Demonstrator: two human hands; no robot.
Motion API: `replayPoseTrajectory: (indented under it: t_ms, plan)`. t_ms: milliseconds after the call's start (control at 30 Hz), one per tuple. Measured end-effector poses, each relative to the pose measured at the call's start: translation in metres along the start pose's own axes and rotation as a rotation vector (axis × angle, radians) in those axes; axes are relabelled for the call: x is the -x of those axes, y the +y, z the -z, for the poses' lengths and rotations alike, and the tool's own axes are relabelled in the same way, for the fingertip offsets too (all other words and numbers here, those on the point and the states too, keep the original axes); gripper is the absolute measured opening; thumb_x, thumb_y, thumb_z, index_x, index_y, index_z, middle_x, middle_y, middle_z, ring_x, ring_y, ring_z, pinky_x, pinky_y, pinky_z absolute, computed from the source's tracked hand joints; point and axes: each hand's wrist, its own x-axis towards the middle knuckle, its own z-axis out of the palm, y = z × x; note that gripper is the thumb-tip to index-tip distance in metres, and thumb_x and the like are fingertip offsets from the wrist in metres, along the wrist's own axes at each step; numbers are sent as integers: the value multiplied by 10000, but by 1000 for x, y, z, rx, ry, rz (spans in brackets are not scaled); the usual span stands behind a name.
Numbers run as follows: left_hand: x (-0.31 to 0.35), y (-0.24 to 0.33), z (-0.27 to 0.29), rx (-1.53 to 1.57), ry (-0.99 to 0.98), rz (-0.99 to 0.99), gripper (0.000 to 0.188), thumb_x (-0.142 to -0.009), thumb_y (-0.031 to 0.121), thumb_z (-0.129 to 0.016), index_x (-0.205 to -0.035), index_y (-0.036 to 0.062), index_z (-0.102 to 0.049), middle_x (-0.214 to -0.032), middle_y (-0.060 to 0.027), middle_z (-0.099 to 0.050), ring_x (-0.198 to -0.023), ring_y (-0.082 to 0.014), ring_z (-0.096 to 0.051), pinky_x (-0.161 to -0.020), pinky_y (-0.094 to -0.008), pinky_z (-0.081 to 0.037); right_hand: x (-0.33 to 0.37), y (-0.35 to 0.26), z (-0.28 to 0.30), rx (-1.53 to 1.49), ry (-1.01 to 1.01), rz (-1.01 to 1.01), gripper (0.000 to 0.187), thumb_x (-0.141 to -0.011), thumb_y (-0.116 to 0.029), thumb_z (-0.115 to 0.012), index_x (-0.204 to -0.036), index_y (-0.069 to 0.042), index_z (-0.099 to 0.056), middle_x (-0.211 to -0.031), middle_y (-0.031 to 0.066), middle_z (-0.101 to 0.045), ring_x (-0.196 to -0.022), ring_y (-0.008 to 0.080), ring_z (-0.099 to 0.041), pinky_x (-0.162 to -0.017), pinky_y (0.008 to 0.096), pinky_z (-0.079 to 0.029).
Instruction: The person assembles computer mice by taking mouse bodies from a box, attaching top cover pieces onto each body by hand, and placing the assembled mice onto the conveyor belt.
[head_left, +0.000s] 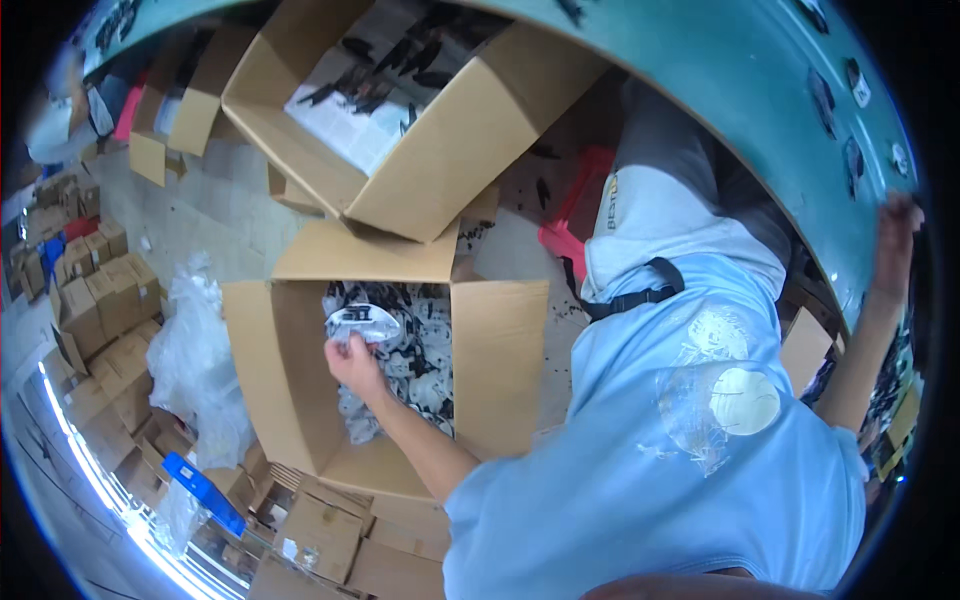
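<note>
My left hand (357, 368) reaches over an open cardboard box (305, 375). Its thumb and fingers pinch a clear, pale oval plastic piece (366, 322) with dark markings. Many similar white-and-black pieces (415, 370) lie heaped inside the box below. Off to the right, my right hand (900, 215) is at the edge of the teal tabletop (740, 90). Its fingers are small and blurred near the rim of the picture, so their grip does not show. The nearest things to it are a few small dark and white pieces (853, 165) on that tabletop.
A larger open carton (460, 130), with black slender pieces on white paper, stands beyond the box. Clear plastic wrap (200, 360) and stacked brown cartons (110, 290) are at the left. A blue bin (205, 493) sits lower left; a red plastic object (580, 205) is beside my legs.
</note>
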Motion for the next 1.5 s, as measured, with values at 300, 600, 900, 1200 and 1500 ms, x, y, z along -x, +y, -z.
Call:
replayPoseTrajectory:
  t_ms: [300,600,900,1200,1500]
  plan:
    - [167,185,-314,268,-583,-1241,308,-871,69,-745,-1100,1,-551,-1130,-197,-587,-1009,-348,-672,-859,-419,-587,170,111,-324,-467,-240,-287,180,-1071,-202,-556,-1221,-102,-565,-1135,50,-652,-1139,163,-641,-979,335,-554]
    - [259,232,-397,540,-1645,366,538,-1082,383,-452,-1518,80,-364,-1506,-204,-445,-1383,-314,-487,-1137,-451,-430,96,71,-202,-286,-213,293,186,-996,-148,-676,-1113,-25,-601,-873,21,-668,-794,106,-644,-718,267,-525]
    - [291,243,-448,570,-1302,201,574,-1085,517,-390,-1331,15,-520,-1259,-127,-637,-1134,-250,-642,-968,-394,-531,76,46,-128,-418,-446,-227,142,-994,-128,-681,-1040,4,-654,-941,0,-660,-849,68,-602,-793,258,-494]
    - [284,230,-452,620,-1271,107,545,-1057,550,-410,-1265,63,-539,-1183,-108,-652,-1084,-248,-657,-942,-410,-551,75,70,-130,213,-547,-66,245,-930,-256,-763,-982,-27,-692,-923,30,-614,-827,137,-559,-759,290,-483]
    - [279,231,-450,566,-1242,88,535,-1066,536,-401,-1237,50,-546,-1194,-122,-629,-1103,-258,-638,-957,-413,-541,82,69,-148,-280,-369,-138,121,-928,-97,-748,-1000,-17,-693,-926,34,-704,-873,128,-644,-847,299,-520]
